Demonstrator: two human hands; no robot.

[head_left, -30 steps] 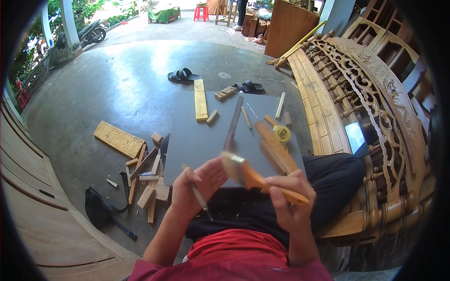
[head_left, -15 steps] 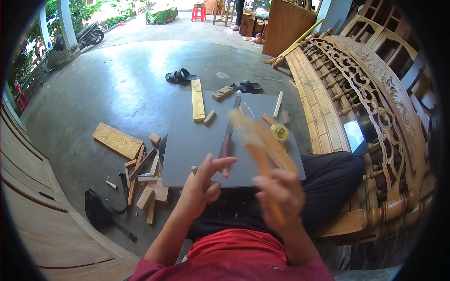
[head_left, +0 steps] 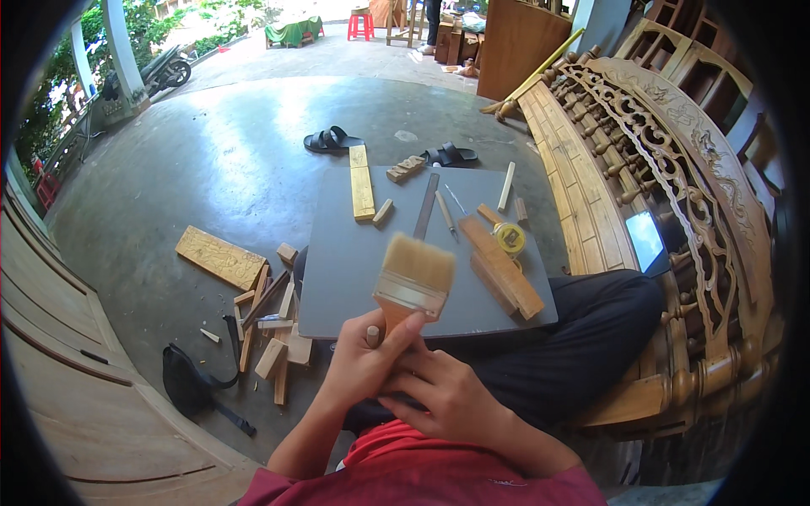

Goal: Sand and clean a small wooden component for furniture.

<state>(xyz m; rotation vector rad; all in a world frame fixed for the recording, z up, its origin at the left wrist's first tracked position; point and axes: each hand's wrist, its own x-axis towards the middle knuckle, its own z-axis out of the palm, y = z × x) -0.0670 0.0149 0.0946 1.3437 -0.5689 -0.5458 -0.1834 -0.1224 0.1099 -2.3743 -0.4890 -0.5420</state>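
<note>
A flat paintbrush (head_left: 416, 274) with pale bristles and a wooden handle stands upright in front of me, bristles pointing away. My left hand (head_left: 361, 364) wraps its handle from the left, thumb across it, and a small round stub, perhaps a pencil end (head_left: 372, 335), sticks up between its fingers. My right hand (head_left: 449, 396) sits just below and to the right, fingers curled at the base of the handle. Both hands hover over the near edge of a grey board (head_left: 346, 270) that rests against my legs.
On the board lie a long wooden block (head_left: 503, 268), a yellow tape measure (head_left: 509, 237), a metal ruler (head_left: 425, 207), a pencil (head_left: 445, 213) and small wood pieces. Wood offcuts (head_left: 272, 316), a carved plank (head_left: 219, 256) and a black bag (head_left: 187, 384) lie left; a carved wooden bench (head_left: 675, 194) stands right.
The brush has swung from lying across my right hand to upright with its bristles away. My hands have come together at its handle.
</note>
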